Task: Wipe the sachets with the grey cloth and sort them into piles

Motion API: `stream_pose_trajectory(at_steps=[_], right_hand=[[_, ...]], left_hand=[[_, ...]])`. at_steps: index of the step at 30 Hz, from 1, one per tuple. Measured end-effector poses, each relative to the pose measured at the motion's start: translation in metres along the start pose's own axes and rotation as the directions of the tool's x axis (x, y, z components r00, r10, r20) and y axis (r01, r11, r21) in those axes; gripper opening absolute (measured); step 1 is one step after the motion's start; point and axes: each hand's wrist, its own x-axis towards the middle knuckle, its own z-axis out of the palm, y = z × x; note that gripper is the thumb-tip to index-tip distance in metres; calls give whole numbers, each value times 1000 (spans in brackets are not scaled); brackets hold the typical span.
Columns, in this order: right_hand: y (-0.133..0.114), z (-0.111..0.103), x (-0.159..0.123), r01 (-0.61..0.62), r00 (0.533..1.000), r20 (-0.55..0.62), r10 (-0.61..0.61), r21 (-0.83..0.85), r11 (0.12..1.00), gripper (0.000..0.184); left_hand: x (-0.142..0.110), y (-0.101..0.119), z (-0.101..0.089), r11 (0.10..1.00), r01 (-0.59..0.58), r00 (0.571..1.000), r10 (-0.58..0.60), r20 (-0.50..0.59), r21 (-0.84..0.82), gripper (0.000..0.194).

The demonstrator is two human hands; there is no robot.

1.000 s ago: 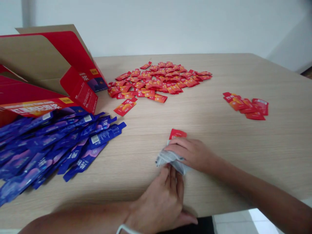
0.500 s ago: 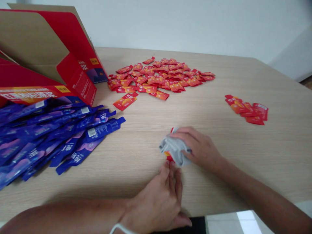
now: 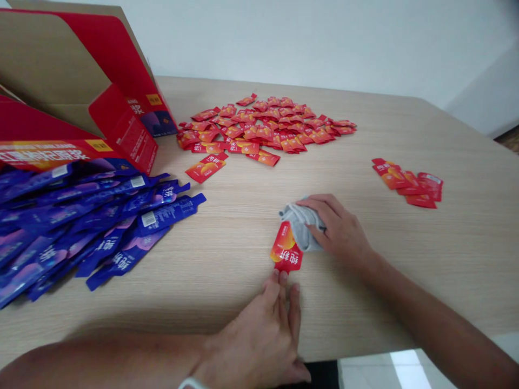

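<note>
A red sachet (image 3: 285, 248) with orange fruit print lies flat on the table, its narrow end toward me. The fingertips of my left hand (image 3: 259, 329) press that narrow end against the tabletop. Closed around a bunched grey cloth (image 3: 305, 224) is my right hand (image 3: 340, 229), at the sachet's far right edge. The cloth covers a small part of the sachet's upper right side.
Blue long pouches (image 3: 93, 227) are heaped at the left, before an open red carton (image 3: 130, 129). Many red sachets (image 3: 259, 127) form a pile at the back. Several more red sachets (image 3: 409, 183) lie at the right. The table's front edge (image 3: 377, 354) is near me.
My right hand with the cloth has moved away from me and slightly right, uncovering most of the red sachet. My left hand stays at the sachet's near end.
</note>
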Motion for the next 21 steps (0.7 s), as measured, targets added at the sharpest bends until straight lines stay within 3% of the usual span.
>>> stream_pose_trajectory(at_steps=[3, 6, 10, 14, 17, 19, 21], right_hand=[[-32, 11, -14, 191, 972, 129, -198, 66, 979, 42], [-36, 25, -14, 270, 930, 223, -292, 124, 955, 40], [4, 23, 5, 62, 976, 205, -66, 23, 998, 41], [31, 5, 12, -64, 997, 45, 67, -69, 996, 37], [9, 0, 2, -21, 1000, 0, 21, -21, 1000, 41], [-17, 5, -8, 101, 992, 71, -103, 32, 994, 43], [-37, 14, -15, 239, 953, 168, -251, 89, 967, 41]], left_hand=[[1, 0, -3, 1000, 1, 1000, -1, 14, 0, 97], [1, -1, -3, 1000, -2, 999, 3, 39, -15, 96], [0, -2, -3, 1000, -11, 999, 11, 30, -10, 100], [-1, 0, -1, 1000, -11, 1000, 11, 14, 4, 100], [-1, 1, -1, 1000, -14, 1000, 14, 21, 16, 102], [-1, 2, -2, 1000, -19, 999, 18, 34, 22, 102], [-1, 1, -4, 999, -26, 998, 25, 63, 22, 101]])
